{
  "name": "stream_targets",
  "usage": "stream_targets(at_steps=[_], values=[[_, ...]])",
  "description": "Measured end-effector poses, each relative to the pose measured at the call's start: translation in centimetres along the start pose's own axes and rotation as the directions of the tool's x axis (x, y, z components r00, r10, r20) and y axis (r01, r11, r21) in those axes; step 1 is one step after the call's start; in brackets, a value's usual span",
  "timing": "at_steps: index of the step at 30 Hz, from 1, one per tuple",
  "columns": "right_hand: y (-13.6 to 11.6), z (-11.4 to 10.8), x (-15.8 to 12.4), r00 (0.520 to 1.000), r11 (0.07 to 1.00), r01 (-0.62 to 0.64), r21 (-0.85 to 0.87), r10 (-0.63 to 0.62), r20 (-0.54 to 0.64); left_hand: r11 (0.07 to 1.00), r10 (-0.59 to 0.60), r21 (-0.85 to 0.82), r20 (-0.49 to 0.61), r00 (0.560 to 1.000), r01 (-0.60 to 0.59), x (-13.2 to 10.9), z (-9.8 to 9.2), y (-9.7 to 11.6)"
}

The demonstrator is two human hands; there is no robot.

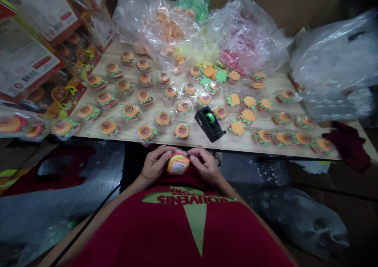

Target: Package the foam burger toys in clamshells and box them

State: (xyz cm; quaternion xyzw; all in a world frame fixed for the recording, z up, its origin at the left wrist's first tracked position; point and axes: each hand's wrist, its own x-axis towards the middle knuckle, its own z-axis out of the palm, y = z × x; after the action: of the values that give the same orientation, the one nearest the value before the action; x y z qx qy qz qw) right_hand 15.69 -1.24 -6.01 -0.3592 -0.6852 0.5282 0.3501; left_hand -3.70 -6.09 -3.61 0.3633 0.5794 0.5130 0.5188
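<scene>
I hold a small burger-shaped toy pack (177, 164) between both hands, just below the near edge of the wooden table (206, 141). It is orange with a white label facing me. My left hand (155, 164) grips its left side with curled fingers. My right hand (205, 162) pinches its right side. A black tape dispenser (209, 123) with green tape stands on the table just beyond my hands. Several packed burger toys (144, 132) lie in rows on the left half of the table. Loose orange and green foam pieces (247, 115) lie on the right half.
Clear plastic bags (165, 26) of foam parts are heaped at the back of the table, with another bag (333, 58) at the right. Printed cartons (26, 58) are stacked on the left. A dark red cloth (348, 143) hangs off the right edge.
</scene>
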Motion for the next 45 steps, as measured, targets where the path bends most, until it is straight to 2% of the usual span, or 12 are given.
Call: stream_targets(at_steps=[9, 13, 15, 17, 20, 22, 26, 29, 32, 36, 39, 45], values=[[-0.8, -0.7, 0.3, 0.953, 0.936, 0.287, -0.203, -0.259, 0.154, 0.999, 0.029, 0.039, 0.116, 0.993, -0.034, -1.1, -0.5, 0.7], [-1.0, -0.4, -0.8, 0.911, 0.880, 0.409, -0.240, -0.379, 0.163, 0.973, -0.174, -0.122, 0.181, 0.968, 0.197, -1.3, -1.3, 0.8], [-1.2, -0.2, -1.0, 0.885, 0.853, 0.465, -0.239, -0.442, 0.145, 0.878, -0.376, -0.233, 0.207, 0.903, 0.419, -1.0, -1.3, 0.7], [-1.3, -0.1, -1.0, 0.850, 0.819, 0.527, -0.227, -0.508, 0.142, 0.731, -0.559, -0.241, 0.326, 0.763, 0.639, -0.5, -0.9, 0.8], [-1.6, -0.4, -0.7, 0.730, 0.686, 0.682, -0.251, -0.654, 0.199, 0.623, -0.613, -0.142, 0.523, 0.593, 0.769, 0.3, -0.2, 1.7], [-1.7, -0.7, -0.7, 0.693, 0.630, 0.719, -0.293, -0.686, 0.224, 0.688, -0.544, -0.143, 0.547, 0.636, 0.712, 0.6, 0.2, 2.7], [-1.5, -0.8, -1.2, 0.889, 0.863, 0.425, -0.273, -0.454, -0.054, 0.842, -0.379, -0.246, 0.364, 0.851, 0.480, 0.3, 0.9, 4.2], [-1.2, -0.2, -1.8, 0.945, 0.954, 0.266, -0.136, -0.286, -0.157, 0.942, -0.214, -0.235, 0.128, 0.968, 0.239, -0.4, 1.6, 3.9], [-1.0, 0.8, -2.2, 0.983, 0.980, 0.116, 0.160, -0.090, -0.161, 0.979, -0.124, -0.155, 0.051, 0.991, 0.130, -1.1, 2.1, 2.6], [-1.3, 1.8, -2.3, 0.961, 0.900, -0.132, 0.415, 0.219, -0.169, 0.982, -0.110, -0.147, 0.072, 0.991, 0.120, -1.7, 1.9, 1.5], [-1.8, 1.5, -2.2, 0.968, 0.891, -0.187, 0.415, 0.238, -0.075, 0.977, -0.134, -0.145, 0.148, 0.980, 0.155, -2.0, 1.3, 2.2], [-2.3, 1.2, -2.0, 0.983, 0.918, -0.096, 0.386, 0.149, -0.109, 0.928, -0.200, -0.270, 0.217, 0.955, 0.256, -1.7, 0.5, 4.4]])
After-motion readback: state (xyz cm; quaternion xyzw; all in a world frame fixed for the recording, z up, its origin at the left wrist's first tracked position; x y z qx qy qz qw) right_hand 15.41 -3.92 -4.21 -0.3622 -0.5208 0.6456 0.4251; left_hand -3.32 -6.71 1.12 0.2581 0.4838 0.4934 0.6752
